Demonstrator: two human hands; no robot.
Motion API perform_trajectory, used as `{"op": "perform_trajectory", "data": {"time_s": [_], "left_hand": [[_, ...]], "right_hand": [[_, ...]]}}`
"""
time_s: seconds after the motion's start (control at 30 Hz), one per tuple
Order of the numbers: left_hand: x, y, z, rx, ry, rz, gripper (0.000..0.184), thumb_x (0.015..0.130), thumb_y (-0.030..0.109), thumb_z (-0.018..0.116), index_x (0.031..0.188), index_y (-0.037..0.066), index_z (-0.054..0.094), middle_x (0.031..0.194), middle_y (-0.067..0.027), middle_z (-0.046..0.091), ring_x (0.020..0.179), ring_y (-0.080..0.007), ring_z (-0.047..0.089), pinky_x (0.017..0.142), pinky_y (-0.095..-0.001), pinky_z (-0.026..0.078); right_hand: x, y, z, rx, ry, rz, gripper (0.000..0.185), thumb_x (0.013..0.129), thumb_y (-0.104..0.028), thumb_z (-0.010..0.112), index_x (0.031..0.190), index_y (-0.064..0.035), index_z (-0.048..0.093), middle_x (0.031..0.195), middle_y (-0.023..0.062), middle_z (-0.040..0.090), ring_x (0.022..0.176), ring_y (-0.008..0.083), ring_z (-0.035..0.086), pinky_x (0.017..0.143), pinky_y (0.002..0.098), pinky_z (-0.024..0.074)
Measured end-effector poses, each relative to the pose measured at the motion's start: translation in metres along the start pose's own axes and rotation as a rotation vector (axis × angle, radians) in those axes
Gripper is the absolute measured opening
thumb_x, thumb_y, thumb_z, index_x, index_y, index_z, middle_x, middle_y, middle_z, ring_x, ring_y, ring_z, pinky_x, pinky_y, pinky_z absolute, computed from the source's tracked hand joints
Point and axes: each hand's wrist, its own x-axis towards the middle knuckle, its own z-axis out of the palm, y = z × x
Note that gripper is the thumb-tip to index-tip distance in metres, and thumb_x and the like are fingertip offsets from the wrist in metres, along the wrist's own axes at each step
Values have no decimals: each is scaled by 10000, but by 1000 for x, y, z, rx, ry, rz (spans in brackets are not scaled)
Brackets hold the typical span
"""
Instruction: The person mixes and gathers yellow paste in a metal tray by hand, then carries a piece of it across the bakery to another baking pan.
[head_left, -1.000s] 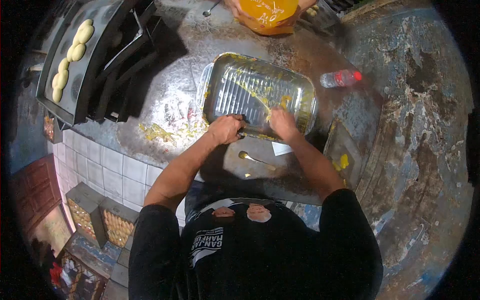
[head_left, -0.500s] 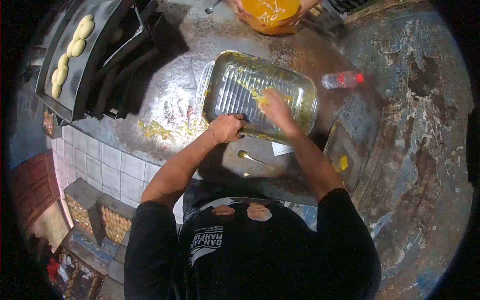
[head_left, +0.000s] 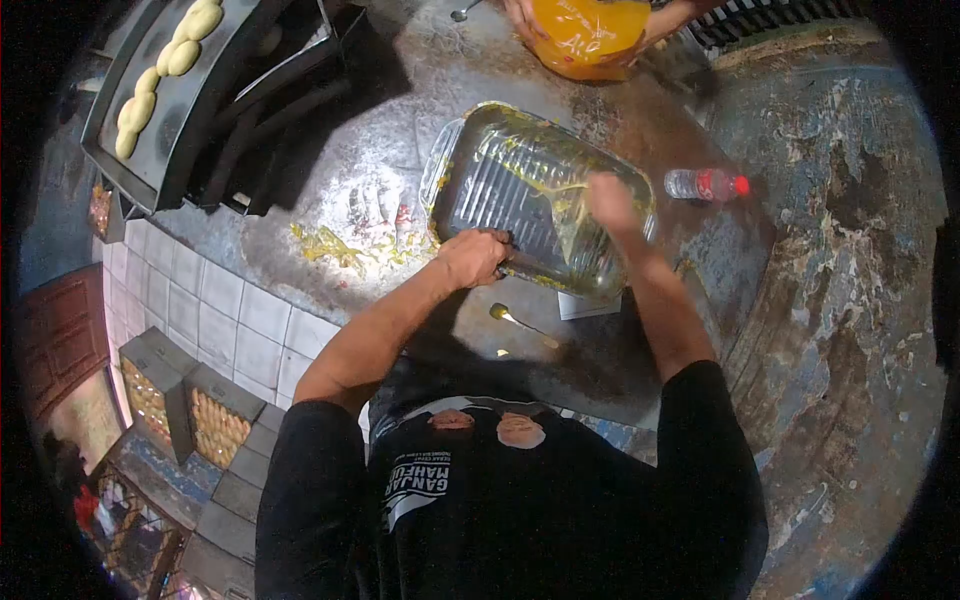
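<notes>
A clear rectangular container (head_left: 500, 190) with ribbed bottom and yellow-green smears lies on the worktop. My left hand (head_left: 474, 258) is closed round its near edge. Over the container's right part is my right hand (head_left: 612, 203), closed and blurred by motion; a pale, smeared thing shows beside its fingers, too unclear to name. A spoon (head_left: 520, 323) with yellow residue rests between the container and my body. White paper (head_left: 588, 305) sticks out by the container's near edge.
Dark metal trays stand at upper left, the top tray (head_left: 150, 165) holding pale dough pieces (head_left: 183, 57). Another person's hands hold an orange bag (head_left: 590, 38) at the top. A red-capped bottle (head_left: 705, 185) lies right of the container. Yellow scraps (head_left: 335, 247) lie left.
My right hand has moved right and slightly up within the container. The whole view has shifted, with the container now a little further right in it. My left hand keeps its hold on the edge.
</notes>
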Motion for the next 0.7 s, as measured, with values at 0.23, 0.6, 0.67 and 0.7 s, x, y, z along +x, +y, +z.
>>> {"op": "perform_trajectory", "data": {"time_s": [0.23,0.6,0.67,0.7], "left_hand": [[4,3,-7,6,-34,49,419,792,237,740,1190,117,687,1273,-125,634,1034,-371,680,873,-494,565],[6,-4,7,-31,1,9,473,735,210,766,1195,135,686,1233,-121,648,1022,-367,681,881,-466,567],[4,-4,4,-34,20,19,461,740,210,762,1190,136,687,1220,-124,651,1019,-367,681,880,-467,566],[3,-4,4,-30,30,37,450,746,210,758,1184,137,688,1208,-127,655,1016,-367,681,878,-469,566]], "right_hand": [[1,-52,18,307,225,-45,224,877,-105,596,1066,-20,683,1143,232,679,1070,400,654,937,481,520],[38,-113,28,-184,22,-138,111,838,-20,611,835,18,715,852,217,715,787,344,734,683,419,603],[41,-106,22,-259,-49,-95,115,847,-22,602,844,2,714,892,236,717,838,358,734,711,427,603],[42,-102,20,-262,-53,-98,115,847,-22,602,844,2,714,892,236,717,838,358,734,711,427,603]]}}
